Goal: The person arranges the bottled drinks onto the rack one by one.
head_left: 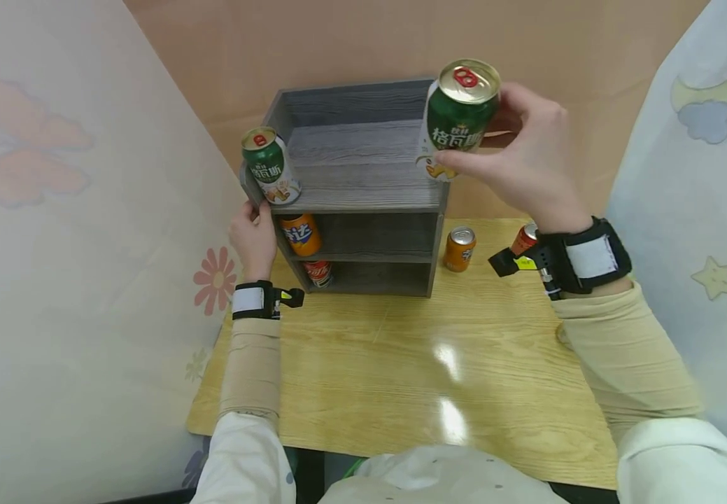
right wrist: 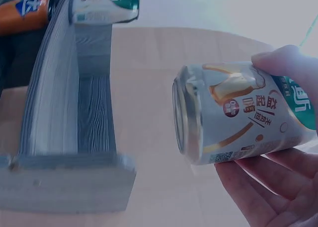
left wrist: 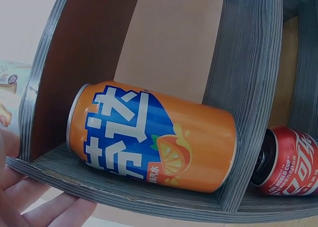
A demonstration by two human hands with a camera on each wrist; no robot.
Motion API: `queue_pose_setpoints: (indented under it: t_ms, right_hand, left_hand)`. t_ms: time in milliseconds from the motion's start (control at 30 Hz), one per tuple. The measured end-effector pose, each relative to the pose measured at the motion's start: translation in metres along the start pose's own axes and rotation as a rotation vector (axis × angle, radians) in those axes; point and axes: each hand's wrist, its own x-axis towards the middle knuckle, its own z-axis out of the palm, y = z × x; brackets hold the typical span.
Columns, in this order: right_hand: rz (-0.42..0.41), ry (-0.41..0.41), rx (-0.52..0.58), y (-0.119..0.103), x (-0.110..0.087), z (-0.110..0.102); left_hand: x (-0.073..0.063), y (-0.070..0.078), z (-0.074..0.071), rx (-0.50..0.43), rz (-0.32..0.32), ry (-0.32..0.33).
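Note:
My right hand (head_left: 536, 150) grips a green-and-white drink can (head_left: 460, 115), holding it up over the right end of the grey wooden shelf (head_left: 363, 185). In the right wrist view the can's silver base (right wrist: 185, 120) points toward the shelf, apart from it. At the shelf's left side, my left hand (head_left: 255, 241) holds the edge of the side panel, its fingers (left wrist: 54, 209) reaching under a board. A matching green-and-white can (head_left: 271, 168) stands on the top level at the left. Below it, an orange soda can (left wrist: 154, 137) sits on the middle level and a red cola can (left wrist: 293, 162) on the bottom level.
Right of the shelf, another orange can (head_left: 460, 249) stands on the wooden table (head_left: 401, 371). A red can (head_left: 525, 238) is farther right, partly hidden by the right wrist strap. Pale printed curtains (head_left: 86, 280) hang on both sides.

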Motion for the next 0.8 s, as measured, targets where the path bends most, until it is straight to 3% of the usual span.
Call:
queue_pose_setpoints:
  t_ms: [367,800]
  right_hand:
    - [0.024,-0.202,-0.016,-0.023,0.022,0.043]
    - [0.019,-0.250,0.163,0.006,0.022,0.113]
  left_hand:
    - [0.002,-0.003,0.000,0.012,0.029,0.031]
    - [0.000,0.001,0.000,0.004,0.014,0.040]
